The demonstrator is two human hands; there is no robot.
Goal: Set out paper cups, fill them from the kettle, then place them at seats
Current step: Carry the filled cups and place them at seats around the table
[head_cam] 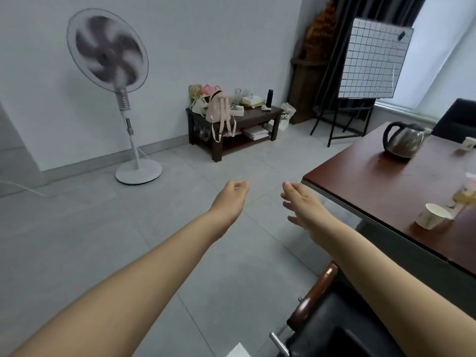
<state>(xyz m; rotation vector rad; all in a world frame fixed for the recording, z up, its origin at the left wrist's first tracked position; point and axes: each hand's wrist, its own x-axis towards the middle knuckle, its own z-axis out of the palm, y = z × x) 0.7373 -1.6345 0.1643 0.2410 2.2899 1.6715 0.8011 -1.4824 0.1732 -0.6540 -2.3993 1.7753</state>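
Note:
A steel kettle [404, 140] with a black handle stands on the dark wooden table [373, 181] at the right. One white paper cup [432, 216] stands near the table's front edge, and another paper cup [468, 143] sits at the far right beyond the kettle. Both my arms stretch out over the floor, left of the table. My left hand [231, 195] has its fingers curled in and holds nothing. My right hand [302, 203] is flat with fingers apart, empty, just short of the table's corner.
A black chair with a wooden armrest [316, 297] is below my right arm. A running pedestal fan [121, 99] stands by the wall, a low bench [231, 124] with bags behind, and a grid board on an easel [371, 63]. A plastic packet [467, 194] lies at the table's right.

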